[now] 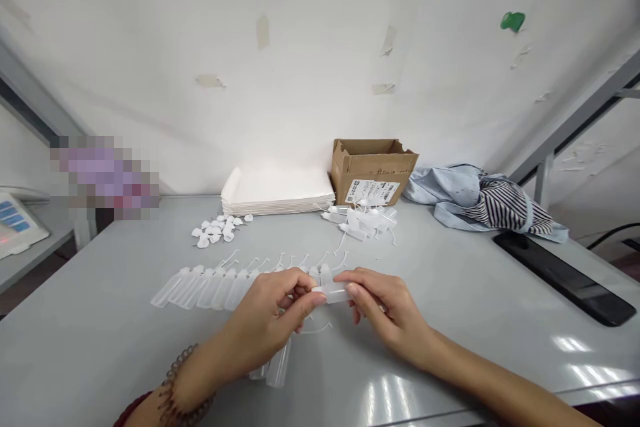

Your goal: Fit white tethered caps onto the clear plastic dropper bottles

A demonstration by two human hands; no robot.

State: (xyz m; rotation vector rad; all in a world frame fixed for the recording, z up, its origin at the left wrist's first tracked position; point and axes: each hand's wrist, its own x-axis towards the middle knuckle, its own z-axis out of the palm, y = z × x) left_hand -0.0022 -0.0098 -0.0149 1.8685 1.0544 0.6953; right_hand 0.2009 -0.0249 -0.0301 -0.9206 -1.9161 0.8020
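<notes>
Left hand [280, 310] and right hand [380, 307] both pinching one clear tube [333, 292]; row of tubes [210, 287] laid out left, seemingly done; loose pile [363, 220] far behind, apparently remaining.

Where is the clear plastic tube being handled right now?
Head view, centre: the clear plastic tube is pinched between the left hand and right hand, at the right end of the row of tubes lying on the grey table.

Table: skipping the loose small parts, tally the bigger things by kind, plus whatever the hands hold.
Box: 1
Sheet stack: 1
Clothes heap: 1
Black slab: 1
Tube, pinched between left hand and right hand: 1
Total: 5
</notes>
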